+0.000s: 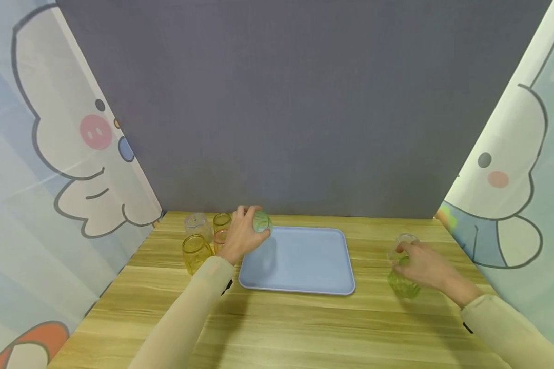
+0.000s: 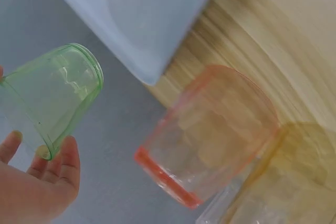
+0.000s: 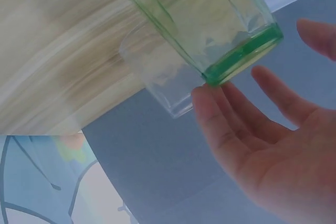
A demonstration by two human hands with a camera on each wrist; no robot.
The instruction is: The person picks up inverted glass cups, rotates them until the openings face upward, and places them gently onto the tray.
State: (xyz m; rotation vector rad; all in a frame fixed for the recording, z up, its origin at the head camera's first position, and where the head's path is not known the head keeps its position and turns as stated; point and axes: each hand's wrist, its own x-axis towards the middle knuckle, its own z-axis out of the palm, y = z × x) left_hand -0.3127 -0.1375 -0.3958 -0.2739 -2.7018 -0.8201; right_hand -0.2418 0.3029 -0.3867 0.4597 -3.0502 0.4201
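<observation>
Yellow cup (image 1: 196,254): left of the tray, nearest the near side of its group; clear, narrower end up.
First clear cup (image 1: 197,224): left of the tray, behind the yellow cup.
Amber cup (image 1: 222,221): left of the tray, toward its far edge.
Red-tinted cup (image 2: 210,129): just left of the tray; thick red base uppermost.
Left hand (image 1: 246,233): at the tray's far left corner; fingers and thumb gripping the light green cup.
Light green cup (image 2: 58,93): held at the tray's far left corner; thin, see-through, sides tapering, darker green lines at both ends. Wide end at the fingers; narrower, ringed end points away from them. Long axis slanted in the left wrist view.
Tray (image 1: 300,259): pale blue, rounded corners, low rim; on the wood-grain bench (image 1: 295,328).
Second clear cup (image 3: 157,82): right of the tray, behind the yellow-green cup.
Yellow-green cup (image 3: 210,19): right of the tray; translucent, faceted, thick deep-green base. Base points up, mouth toward the bench; long axis near vertical.
Right hand (image 1: 422,264): right of the tray; fingers spread about that base, thumb apart from it. Fingertip contact cannot be told.
</observation>
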